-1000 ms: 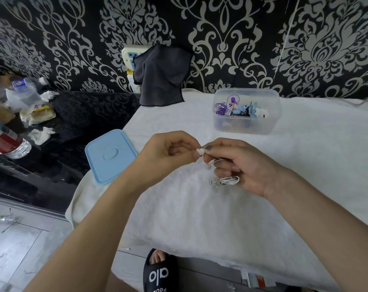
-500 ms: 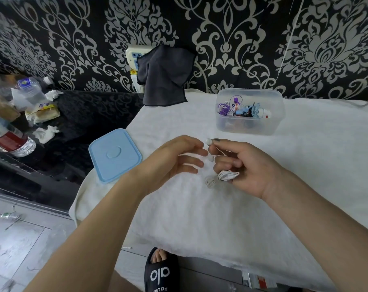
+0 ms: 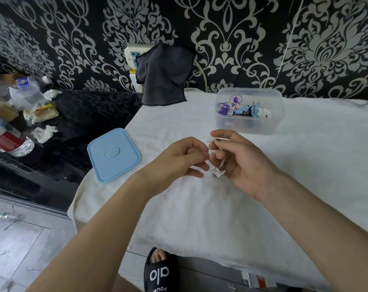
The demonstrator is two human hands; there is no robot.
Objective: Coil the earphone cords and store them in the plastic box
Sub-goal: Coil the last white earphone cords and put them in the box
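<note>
Slipper (image 3: 161, 270): black, white lettering, my toes showing, on the floor at the near edge of the towel.
Towel (image 3: 221, 218): white, spread over the table; everything below is placed against it.
Left hand (image 3: 178, 160): above the towel's middle, fingers loosely curled, the tips meeting the cord beside my right hand (whether they really pinch it I cannot tell).
Right hand (image 3: 240, 163): just right of the left, thumb and forefinger pinching one white earbud (image 3: 210, 140) at the top.
Cord (image 3: 217, 172): white, bundled into a small coil that hangs under my right fingers, just over the towel.
Lid (image 3: 113, 154): pale blue, flat on the towel's left edge, left of my left hand.
Box (image 3: 249, 111): clear plastic, open, on the towel's far side beyond my right hand, with purple and blue earphones inside.
Cloth (image 3: 164, 74): dark grey, hanging at the towel's far left corner, against the patterned wall.
Bottles (image 3: 12, 142): off the towel to the left, on the dark counter among crumpled tissues.
</note>
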